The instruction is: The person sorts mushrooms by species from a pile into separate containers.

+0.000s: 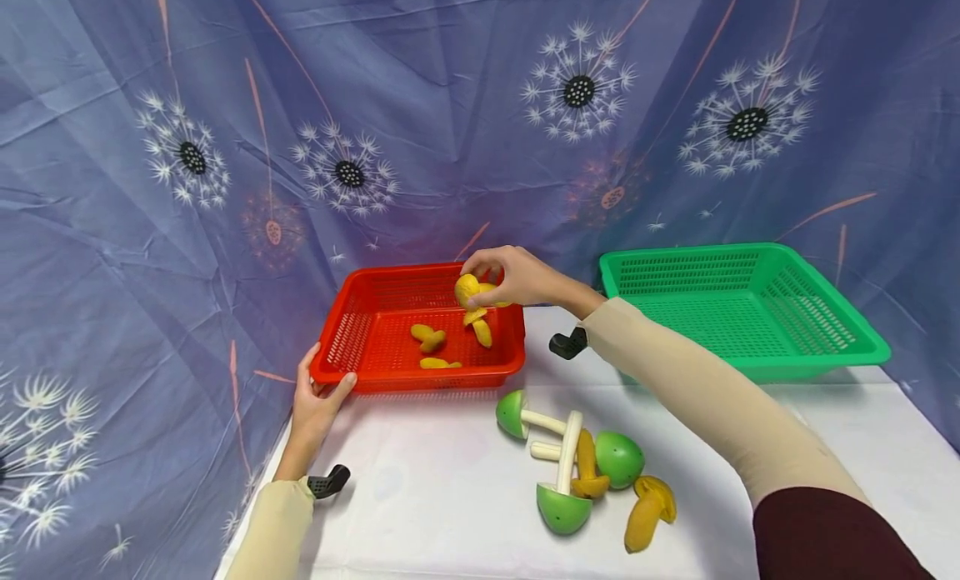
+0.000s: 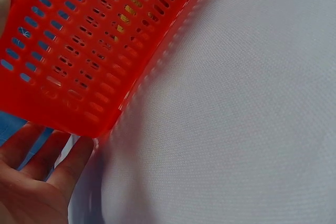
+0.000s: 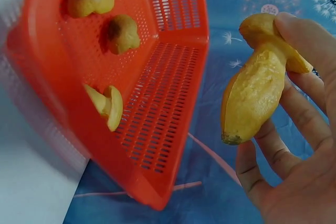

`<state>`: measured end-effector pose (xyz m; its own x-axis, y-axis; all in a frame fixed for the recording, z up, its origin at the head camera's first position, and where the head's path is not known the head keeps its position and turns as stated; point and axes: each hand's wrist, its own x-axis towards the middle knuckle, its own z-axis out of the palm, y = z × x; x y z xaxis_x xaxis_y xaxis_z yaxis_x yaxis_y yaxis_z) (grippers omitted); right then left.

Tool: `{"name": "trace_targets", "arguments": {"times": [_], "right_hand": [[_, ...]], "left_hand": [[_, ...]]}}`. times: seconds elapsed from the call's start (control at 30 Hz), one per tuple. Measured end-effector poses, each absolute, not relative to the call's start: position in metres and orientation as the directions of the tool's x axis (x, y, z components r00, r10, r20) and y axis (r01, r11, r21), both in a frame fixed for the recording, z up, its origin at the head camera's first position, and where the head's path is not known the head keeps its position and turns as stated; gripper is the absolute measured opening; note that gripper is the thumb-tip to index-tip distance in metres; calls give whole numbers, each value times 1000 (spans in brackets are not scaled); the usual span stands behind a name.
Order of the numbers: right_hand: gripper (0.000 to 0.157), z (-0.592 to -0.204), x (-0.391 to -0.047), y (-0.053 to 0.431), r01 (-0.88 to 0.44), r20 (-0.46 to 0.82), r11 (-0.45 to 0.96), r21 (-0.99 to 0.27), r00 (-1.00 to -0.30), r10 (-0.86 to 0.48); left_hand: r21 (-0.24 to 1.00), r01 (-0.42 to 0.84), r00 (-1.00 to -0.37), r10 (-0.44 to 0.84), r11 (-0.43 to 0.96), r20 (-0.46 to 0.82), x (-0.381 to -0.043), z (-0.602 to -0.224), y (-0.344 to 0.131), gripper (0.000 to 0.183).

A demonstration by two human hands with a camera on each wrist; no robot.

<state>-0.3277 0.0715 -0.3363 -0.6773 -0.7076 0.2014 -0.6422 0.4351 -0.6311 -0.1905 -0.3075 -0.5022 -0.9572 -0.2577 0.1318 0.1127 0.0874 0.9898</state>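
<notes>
My right hand (image 1: pixel 517 277) pinches a yellow toy mushroom (image 3: pixel 257 85) by its cap, above the right part of a red basket (image 1: pixel 417 380). In the right wrist view the mushroom's thick stem points down, clear of the basket wall. Several yellow mushrooms (image 1: pixel 429 338) lie on the basket floor. My left hand (image 1: pixel 313 405) holds the basket's front left corner, thumb on the front rim and fingers round the left side. From the left wrist view, its fingertips touch the perforated wall near the corner.
A green basket (image 1: pixel 705 313) stands at the right on the white table (image 1: pixel 420 480). Green-capped mushrooms (image 1: pixel 564 509) with white stems lie in front of the baskets, with a yellow mushroom (image 1: pixel 648 513) beside them and another among them. A blue dandelion-print cloth (image 1: pixel 450 147) hangs behind.
</notes>
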Motion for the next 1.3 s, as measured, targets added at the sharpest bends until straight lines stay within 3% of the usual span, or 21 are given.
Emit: {"name": "trace_targets", "arguments": {"times": [0.4, 0.97, 1.3], "right_hand": [[42, -351, -359, 39, -576, 177, 438, -690, -721, -670], [42, -376, -395, 2, -465, 74, 549, -695, -805, -589], [40, -395, -394, -13, -417, 37, 556, -720, -822, -568]], "left_hand": [[990, 111, -959, -252, 89, 130, -191, -502, -307, 89], [990, 118, -956, -262, 75, 133, -193, -503, -309, 88], [991, 109, -957, -259, 82, 127, -192, -504, -309, 89]]}}
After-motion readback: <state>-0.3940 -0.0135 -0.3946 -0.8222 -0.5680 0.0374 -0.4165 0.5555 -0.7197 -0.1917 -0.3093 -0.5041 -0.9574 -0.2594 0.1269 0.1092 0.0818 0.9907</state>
